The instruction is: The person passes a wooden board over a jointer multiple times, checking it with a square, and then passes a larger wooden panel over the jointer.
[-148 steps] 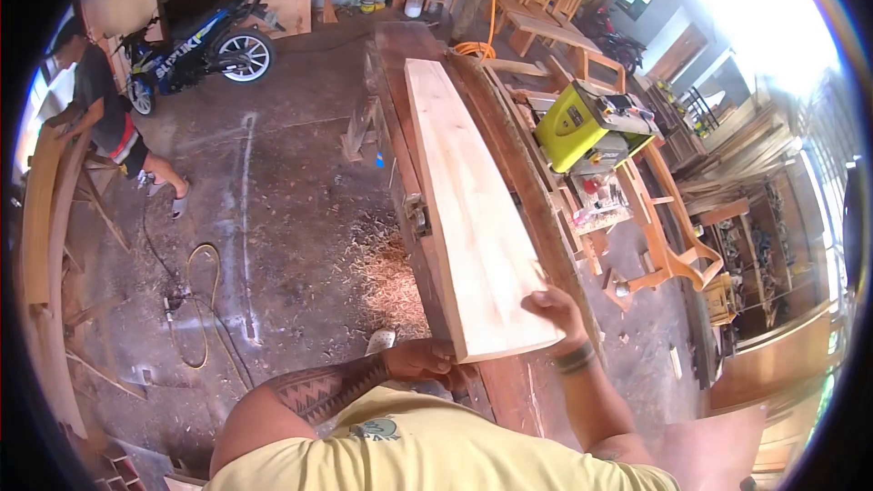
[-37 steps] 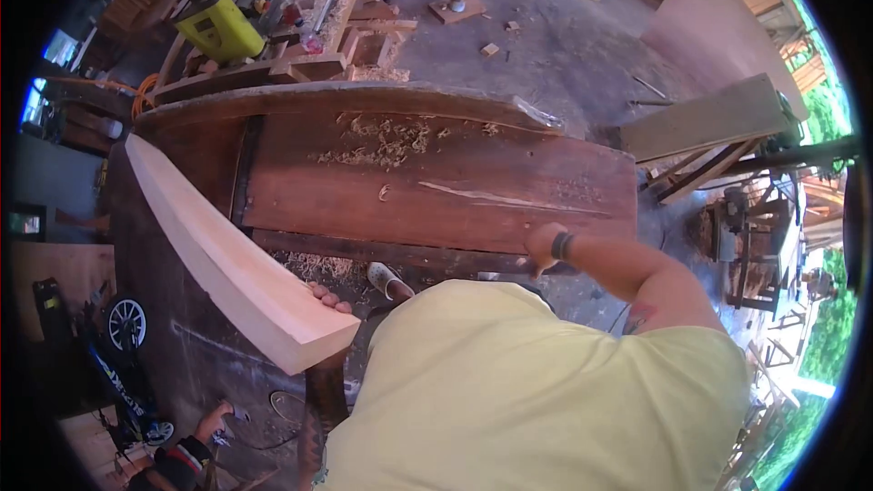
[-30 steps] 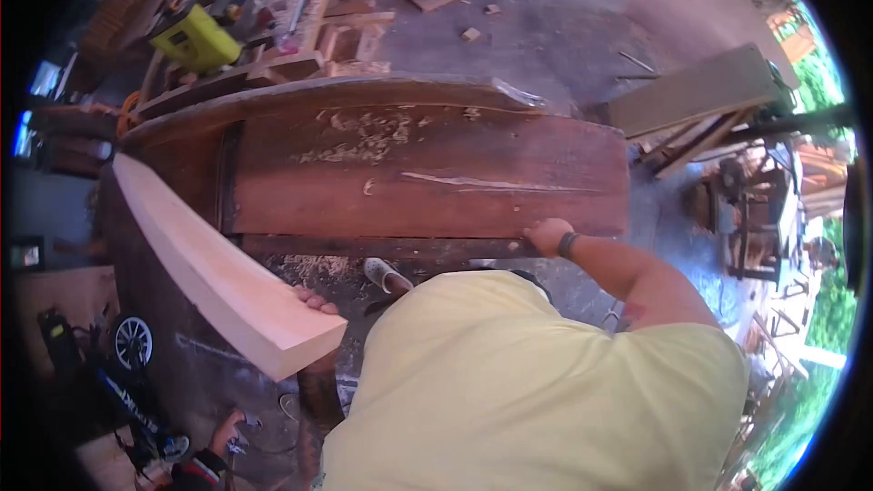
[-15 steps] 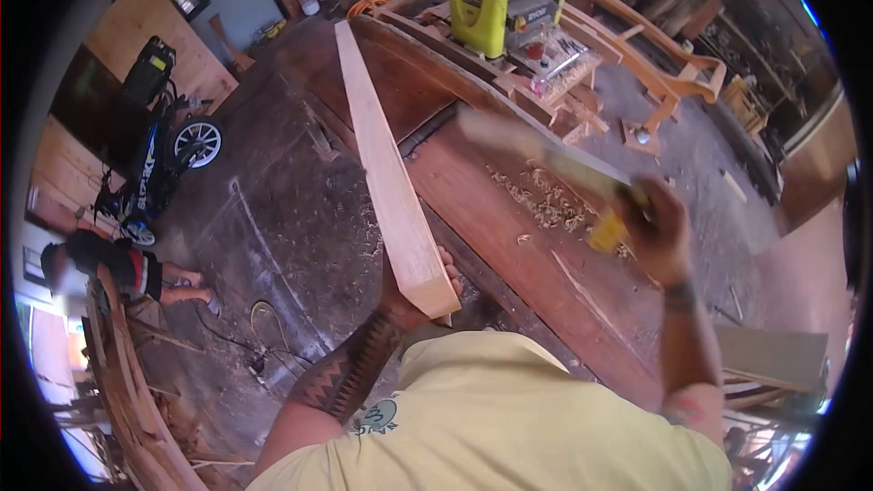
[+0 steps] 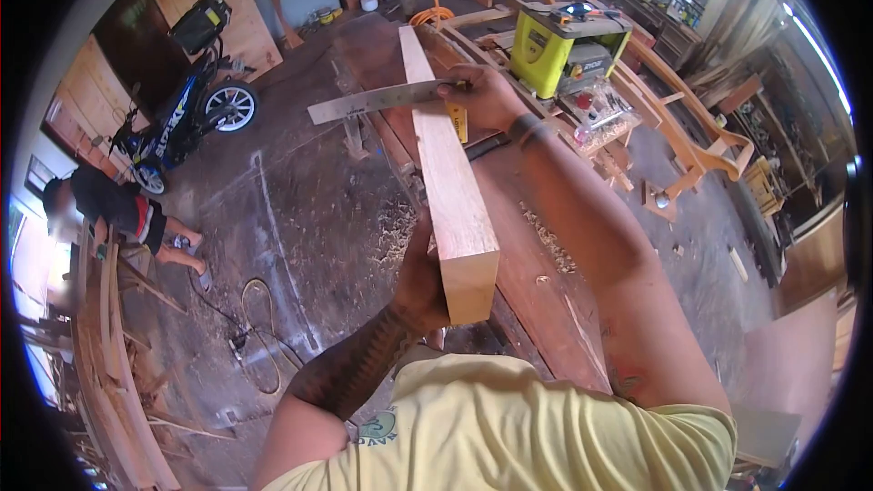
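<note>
A long squared wooden beam [image 5: 455, 184] points away from me, its near end face toward my body. My left hand [image 5: 422, 289] is wrapped around the beam's left side and underside near that end. Farther along, my right hand [image 5: 493, 98] grips a try square [image 5: 368, 102]. Its steel blade lies across the beam's upper face and sticks out to the left. The yellow handle hangs along the beam's right side, partly covered by my fingers. Under the beam is a reddish-brown wooden bench top [image 5: 527, 286] with shavings [image 5: 550, 241] on it.
A lime-green planer [image 5: 555, 55] stands beyond the bench, with wooden frame parts [image 5: 691, 118] to its right. To the left, a person [image 5: 127, 209] bends over stacked timber [image 5: 100, 336] near a motorcycle [image 5: 182, 127]. A cable [image 5: 264, 336] lies on the floor.
My right hand has swung left and forward, bringing the try square from the right side onto the beam. My left hand keeps its hold while the beam's near end appears more upright and higher.
</note>
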Motion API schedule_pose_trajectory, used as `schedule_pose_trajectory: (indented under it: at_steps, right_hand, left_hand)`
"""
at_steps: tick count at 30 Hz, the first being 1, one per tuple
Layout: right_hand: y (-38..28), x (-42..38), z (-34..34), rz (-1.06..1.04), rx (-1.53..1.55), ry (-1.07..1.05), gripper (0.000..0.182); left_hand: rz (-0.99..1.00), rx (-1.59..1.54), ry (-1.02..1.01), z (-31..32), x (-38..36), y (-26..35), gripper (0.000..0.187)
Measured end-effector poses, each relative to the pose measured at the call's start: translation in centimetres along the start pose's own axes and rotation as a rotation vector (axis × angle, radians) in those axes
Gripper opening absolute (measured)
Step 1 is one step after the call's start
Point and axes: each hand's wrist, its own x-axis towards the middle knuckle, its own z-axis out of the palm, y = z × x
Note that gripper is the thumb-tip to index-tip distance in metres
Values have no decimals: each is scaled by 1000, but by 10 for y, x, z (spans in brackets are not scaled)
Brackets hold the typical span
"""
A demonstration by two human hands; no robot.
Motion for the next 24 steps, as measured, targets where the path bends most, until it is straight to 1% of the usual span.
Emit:
schedule_pose_trajectory:
  at_steps: [2, 4, 6, 8, 10, 12, 17, 19, 20, 24]
  right_hand:
    - [1, 2, -1, 34, 0, -23, 30]
    - [12, 8, 1, -7, 2, -35, 32]
    - [13, 10, -1, -39, -58, -37, 32]
    - [5, 8, -7, -55, -178, -29, 32]
    - [2, 6, -8, -61, -134, -34, 32]
    - [4, 7, -8, -64, -100, -34, 32]
    - [13, 11, -2, -70, -61, -21, 32]
    - [15, 11, -2, -113, -97, 0, 33]
    - [16, 11, -1, -135, -116, 10, 33]
    - [17, 11, 1, -75, -49, 7, 33]
  left_hand:
    - [-29, -49, 23, 4, -1, 2, 74]
    - [-43, -140, 120, 4, 1, 4, 83]
    - [-16, -172, 192, 9, 4, 3, 83]
    - [21, -124, 173, 17, 4, -1, 73]
    - [25, -76, 89, 11, 5, -1, 69]
    - [37, -48, 77, 8, 6, -1, 67]
    - [70, -63, 247, 19, 6, 0, 57]
    - [74, -85, 306, 19, 7, -1, 53]
    - [73, -91, 323, 20, 7, -1, 51]
    - [68, -91, 363, 23, 6, 0, 47]
